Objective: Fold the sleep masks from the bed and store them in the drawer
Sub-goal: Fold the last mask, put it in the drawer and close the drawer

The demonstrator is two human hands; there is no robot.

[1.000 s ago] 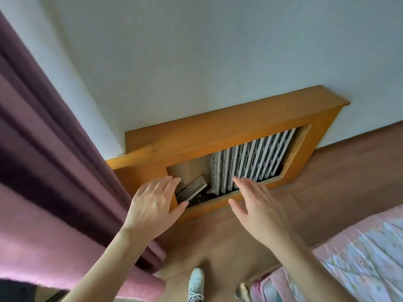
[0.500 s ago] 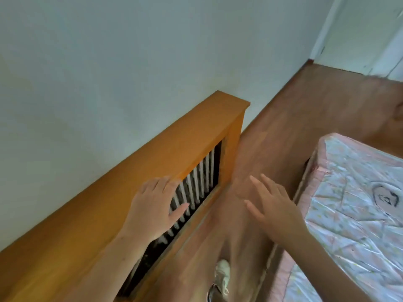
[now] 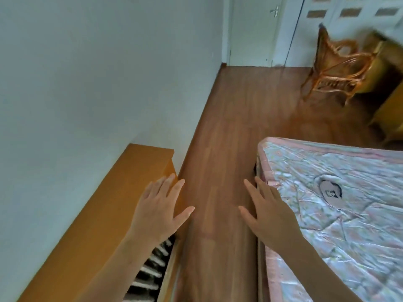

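Note:
A bed (image 3: 340, 214) with a pale floral quilt and pink border fills the lower right. One dark grey sleep mask (image 3: 330, 191) lies flat on the quilt, right of my right hand. My right hand (image 3: 268, 211) hovers open, fingers spread, over the bed's left edge and the floor strip. My left hand (image 3: 159, 208) is open too, held in front of the far end of a wooden radiator cover. No drawer is in view.
The orange wooden radiator cover (image 3: 113, 214) runs along the white wall on the left, white radiator ribs (image 3: 150, 271) showing in its opening. A narrow strip of wooden floor (image 3: 220, 171) lies between cover and bed. A wicker chair (image 3: 335, 68) and white doors (image 3: 253, 29) stand at the far end.
The view has swung from the radiator cover and purple curtain toward the room and the bed. Both hands stay open and raised, now over the floor strip; the sleep mask has come into view.

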